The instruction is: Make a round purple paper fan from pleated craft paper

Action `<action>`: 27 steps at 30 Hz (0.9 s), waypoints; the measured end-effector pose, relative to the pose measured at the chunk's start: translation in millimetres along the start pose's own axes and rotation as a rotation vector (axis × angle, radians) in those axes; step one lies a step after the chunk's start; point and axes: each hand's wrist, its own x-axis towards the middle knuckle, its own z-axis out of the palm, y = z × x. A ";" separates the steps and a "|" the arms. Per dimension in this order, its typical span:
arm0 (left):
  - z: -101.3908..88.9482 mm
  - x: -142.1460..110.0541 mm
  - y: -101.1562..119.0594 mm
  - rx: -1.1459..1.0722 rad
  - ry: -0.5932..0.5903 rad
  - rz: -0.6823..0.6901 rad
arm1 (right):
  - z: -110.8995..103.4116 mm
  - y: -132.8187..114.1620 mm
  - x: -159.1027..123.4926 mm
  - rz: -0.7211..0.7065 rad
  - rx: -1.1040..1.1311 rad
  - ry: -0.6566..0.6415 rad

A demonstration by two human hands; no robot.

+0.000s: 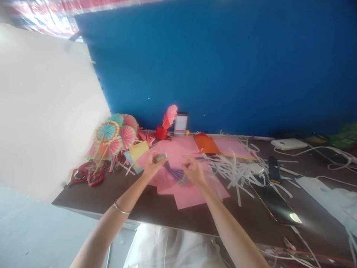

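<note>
My left hand is closed around the upper left end of a pleated paper fan. Its folds are purple in the middle and banded yellow and teal at both ends. Close by, my right hand has its thumb and fingers apart, near the fan's lower right end; whether it touches the folds is hard to see. Beneath both hands lie overlapping pink paper sheets.
Finished paper fans and red scissors are at the left. A red holder and a phone stand at the back. White paper strips, a black marker-like object and another phone lie to the right.
</note>
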 end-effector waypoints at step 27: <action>6.9 -8.2 -0.4 -0.053 -0.090 -0.223 | 0.2 -20.4 -0.8 0.239 0.357 -0.365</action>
